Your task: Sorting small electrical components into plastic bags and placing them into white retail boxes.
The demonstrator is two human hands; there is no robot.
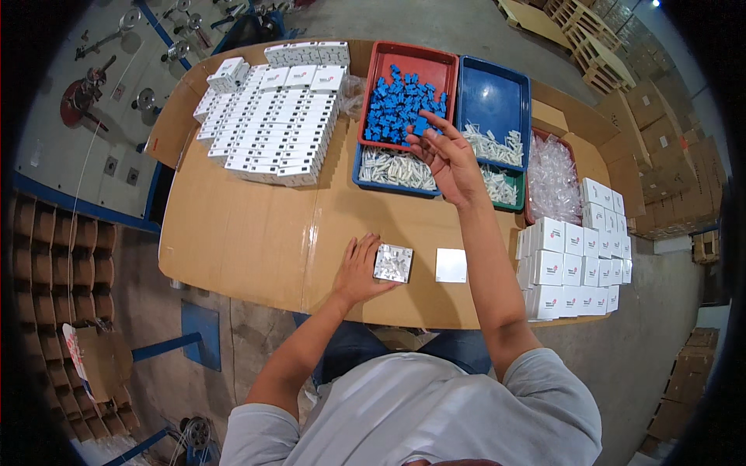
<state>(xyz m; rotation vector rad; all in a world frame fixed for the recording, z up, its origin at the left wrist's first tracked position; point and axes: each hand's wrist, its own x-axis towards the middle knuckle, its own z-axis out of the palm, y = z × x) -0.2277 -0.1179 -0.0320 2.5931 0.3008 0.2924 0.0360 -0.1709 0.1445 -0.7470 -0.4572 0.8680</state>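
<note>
- We see the open box on the bench, small pale pieces inside.
- We see the left hand clamped on its left side, thumb along the near edge.
- We mark the right hand raised, fingers pinched on a blue piece.
- We note a white square right of the box; red tray beyond.
</note>
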